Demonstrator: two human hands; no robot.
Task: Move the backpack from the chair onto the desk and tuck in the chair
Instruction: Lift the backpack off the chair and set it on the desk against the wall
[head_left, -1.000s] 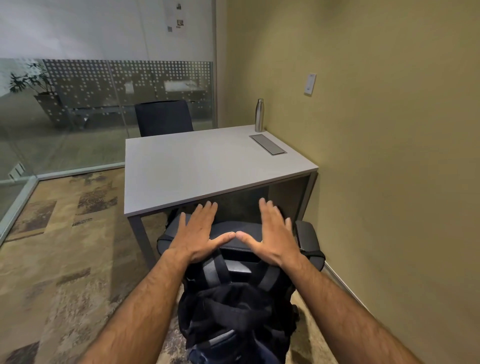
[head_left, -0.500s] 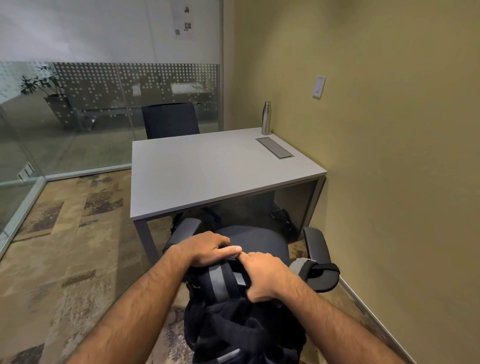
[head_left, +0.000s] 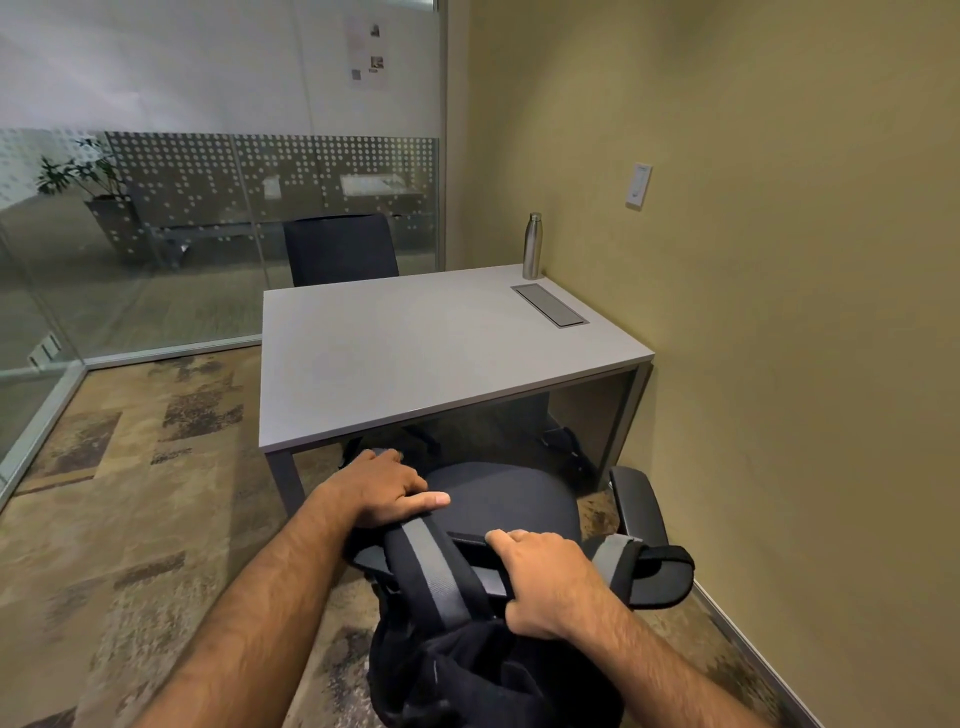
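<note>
A black backpack (head_left: 467, 670) with grey straps (head_left: 431, 566) hangs over the back of a dark office chair (head_left: 509, 499), low in the middle of the view. My left hand (head_left: 382, 488) is curled over the top of the left strap at the chair back's upper edge. My right hand (head_left: 548, 582) is clenched on the pack's top where the right strap crosses that edge. The chair's seat faces the grey desk (head_left: 415, 353) just beyond, partly under its front edge. The chair back itself is mostly hidden by the pack and my hands.
A steel bottle (head_left: 532, 245) and a cable hatch (head_left: 550, 306) sit at the desk's far right. A second chair (head_left: 340, 249) stands behind the desk. The yellow wall (head_left: 779, 364) runs close along the right; a glass partition (head_left: 156, 234) is at the left. The chair's right armrest (head_left: 640, 501) is near the wall.
My hands went from flat and open above the chair back to clenched on the backpack's top. They have come down and toward me, and more of the seat shows.
</note>
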